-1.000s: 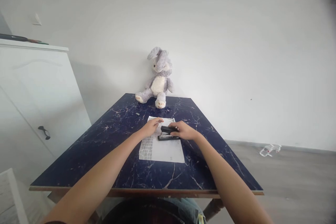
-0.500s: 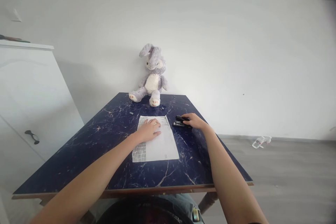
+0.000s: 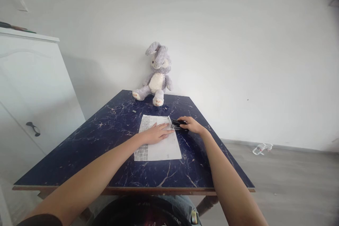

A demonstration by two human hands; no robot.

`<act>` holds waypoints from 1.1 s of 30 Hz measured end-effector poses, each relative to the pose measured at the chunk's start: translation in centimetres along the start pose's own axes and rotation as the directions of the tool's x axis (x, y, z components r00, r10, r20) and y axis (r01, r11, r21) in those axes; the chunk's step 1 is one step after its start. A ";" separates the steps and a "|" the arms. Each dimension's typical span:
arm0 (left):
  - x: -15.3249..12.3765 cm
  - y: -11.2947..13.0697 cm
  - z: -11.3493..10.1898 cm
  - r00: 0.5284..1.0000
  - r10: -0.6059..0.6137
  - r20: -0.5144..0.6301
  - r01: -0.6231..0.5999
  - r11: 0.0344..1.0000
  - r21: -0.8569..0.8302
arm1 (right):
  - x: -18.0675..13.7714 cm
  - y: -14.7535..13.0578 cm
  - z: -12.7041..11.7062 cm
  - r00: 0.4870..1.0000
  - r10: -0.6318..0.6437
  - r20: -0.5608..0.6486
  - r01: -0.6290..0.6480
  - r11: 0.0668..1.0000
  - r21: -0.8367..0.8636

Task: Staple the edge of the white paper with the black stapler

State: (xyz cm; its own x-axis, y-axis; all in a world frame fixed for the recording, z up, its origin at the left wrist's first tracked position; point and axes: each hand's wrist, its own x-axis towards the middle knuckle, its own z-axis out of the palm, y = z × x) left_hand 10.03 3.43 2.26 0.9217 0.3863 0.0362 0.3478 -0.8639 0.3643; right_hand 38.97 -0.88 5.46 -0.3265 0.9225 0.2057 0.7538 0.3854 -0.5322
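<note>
White sheets of paper (image 3: pixel 161 151) with a grey brick-like print along the left side lie on the dark blue marbled table (image 3: pixel 106 148). Flat across the paper rests my left hand (image 3: pixel 156 133), fingers stretched toward its right edge. My right hand (image 3: pixel 192 125) is closed around a black stapler (image 3: pixel 177 123). The stapler's front end meets the paper's right edge, close to my left fingertips. Whether the edge sits between its jaws I cannot tell.
A grey plush rabbit (image 3: pixel 158 74) sits at the table's far end against the wall. To the left stands a white cabinet (image 3: pixel 34 77) with a dark handle. A clear plastic item (image 3: pixel 262 149) lies on the floor at right.
The stapler in my right hand has moved left to the paper's edge. My left hand has slid right across the paper, its fingers straighter. The camera view has shifted slightly.
</note>
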 end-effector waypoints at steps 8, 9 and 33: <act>0.2 0.3 0.4 1.000 0.012 0.016 -0.012 1.000 -0.017 | 1.2 -2.6 1.8 0.972 0.054 -0.228 -0.077 0.993 -0.093; 0.3 0.3 0.5 1.000 0.021 0.009 -0.021 1.000 -0.019 | 1.4 -3.1 2.1 0.940 0.069 -0.335 -0.118 0.985 -0.127; 0.3 0.8 0.7 1.000 0.008 -0.002 -0.009 0.999 -0.041 | 3.2 -4.3 5.7 0.953 0.111 -0.281 -0.217 0.897 -0.384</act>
State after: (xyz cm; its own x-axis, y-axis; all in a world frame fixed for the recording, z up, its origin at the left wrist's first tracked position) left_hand 10.64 2.65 1.90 0.9243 0.3795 0.0408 0.3325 -0.8531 0.4021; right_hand 31.40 0.32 3.78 -0.0676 0.9273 0.3680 0.9664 0.1525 -0.2067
